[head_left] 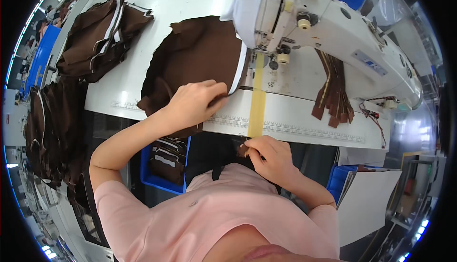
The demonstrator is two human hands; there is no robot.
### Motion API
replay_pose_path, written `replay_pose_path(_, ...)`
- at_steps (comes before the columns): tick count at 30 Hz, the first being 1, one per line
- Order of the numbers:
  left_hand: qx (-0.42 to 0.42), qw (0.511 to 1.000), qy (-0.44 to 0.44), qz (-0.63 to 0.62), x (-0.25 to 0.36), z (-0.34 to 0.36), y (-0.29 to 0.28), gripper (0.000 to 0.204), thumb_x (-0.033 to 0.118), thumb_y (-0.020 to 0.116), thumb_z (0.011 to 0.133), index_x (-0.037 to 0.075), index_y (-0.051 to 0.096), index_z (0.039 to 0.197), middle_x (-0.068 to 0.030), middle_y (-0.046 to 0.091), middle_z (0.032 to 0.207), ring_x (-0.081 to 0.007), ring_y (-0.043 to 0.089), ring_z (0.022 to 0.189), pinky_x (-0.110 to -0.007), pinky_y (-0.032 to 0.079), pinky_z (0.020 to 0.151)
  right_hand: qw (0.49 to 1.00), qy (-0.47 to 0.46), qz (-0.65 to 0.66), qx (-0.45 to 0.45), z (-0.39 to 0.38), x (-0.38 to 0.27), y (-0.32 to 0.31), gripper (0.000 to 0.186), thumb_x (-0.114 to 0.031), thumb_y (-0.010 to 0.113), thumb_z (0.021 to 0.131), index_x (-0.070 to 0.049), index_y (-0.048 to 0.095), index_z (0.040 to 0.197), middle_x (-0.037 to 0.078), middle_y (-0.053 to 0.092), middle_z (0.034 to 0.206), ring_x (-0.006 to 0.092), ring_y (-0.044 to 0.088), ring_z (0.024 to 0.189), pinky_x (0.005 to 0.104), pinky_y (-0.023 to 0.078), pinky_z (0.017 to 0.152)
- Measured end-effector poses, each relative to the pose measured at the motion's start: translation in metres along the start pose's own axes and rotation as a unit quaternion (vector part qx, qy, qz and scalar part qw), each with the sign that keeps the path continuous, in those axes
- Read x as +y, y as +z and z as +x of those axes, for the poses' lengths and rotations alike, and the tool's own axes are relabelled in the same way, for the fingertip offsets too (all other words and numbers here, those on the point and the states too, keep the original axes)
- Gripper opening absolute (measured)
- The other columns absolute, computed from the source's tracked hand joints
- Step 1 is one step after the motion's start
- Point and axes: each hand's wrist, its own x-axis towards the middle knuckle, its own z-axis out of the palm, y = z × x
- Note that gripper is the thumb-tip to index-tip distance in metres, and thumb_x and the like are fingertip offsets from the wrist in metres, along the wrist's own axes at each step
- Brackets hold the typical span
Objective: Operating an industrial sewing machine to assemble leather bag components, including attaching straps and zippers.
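Observation:
A dark brown fabric piece (204,55) with a white strip (239,66) along its right edge lies flat left of the sewing machine (328,24). My left hand (197,102) is closed on its near right corner, fingers curled over the edge. Just below the table's front edge, my right hand (270,156) pinches a small brown piece (243,149); most of that piece is hidden by the fingers, so its kind is unclear. Yellow tape (257,109) runs between the two hands, from the machine's needle area to the table's front edge.
Brown zippers (333,90) lie under the machine's arm. Stacked brown fabric pieces (97,40) rest at the far left, with more hanging fabric (54,133) nearer. A blue bin (164,186) of brown pieces stands below the table. White sheets (369,205) stand at the right.

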Motion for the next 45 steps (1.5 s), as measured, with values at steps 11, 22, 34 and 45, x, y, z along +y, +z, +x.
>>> replay_pose_path(11,0.021,0.793,-0.243,-0.558,-0.018,-0.03,0.024,0.019,0.015,0.074,0.082,-0.002,0.071,0.086,0.0004,0.062,0.074,-0.0065,0.053,0.066,-0.022,0.043,0.064,0.999,0.03,0.008,-0.033,0.012,0.024,0.003,0.015,-0.004,0.069,0.074,-0.004,0.06,0.085,0.009,0.063,0.099,0.0238,0.064,0.084,0.0334,0.053,0.067)
replay_pose_path(22,-0.011,0.948,-0.125,0.293,-0.011,-0.044,0.013,0.041,0.001,0.062,0.074,0.009,0.059,0.113,-0.0035,0.06,0.099,-0.0205,0.062,0.08,-0.032,0.052,0.066,0.971,-0.11,-0.031,-0.211,0.023,0.042,0.025,0.013,-0.009,0.062,0.084,-0.002,0.059,0.094,0.01,0.063,0.116,0.0226,0.054,0.119,0.0458,0.033,0.103)
replay_pose_path(34,0.14,0.981,0.13,-0.028,-0.07,0.124,0.029,0.032,0.019,0.069,0.082,0.003,0.055,0.105,-0.0144,0.052,0.108,-0.0317,0.055,0.098,-0.038,0.046,0.085,0.937,0.303,0.155,-0.086,0.037,0.048,-0.021,0.015,-0.009,0.071,0.08,0.001,0.064,0.088,0.01,0.067,0.083,0.0149,0.065,0.066,0.0259,0.05,0.056)
replay_pose_path(45,0.037,0.946,-0.066,-0.314,-0.027,0.105,0.03,0.013,0.01,0.071,0.08,0.001,0.07,0.089,-0.004,0.066,0.071,-0.0088,0.053,0.063,-0.025,0.045,0.063,0.871,0.409,0.255,-0.093,0.1,0.123,-0.016,0.02,-0.011,0.065,0.086,0.008,0.063,0.093,0.012,0.067,0.078,0.0159,0.067,0.067,0.0244,0.056,0.056)
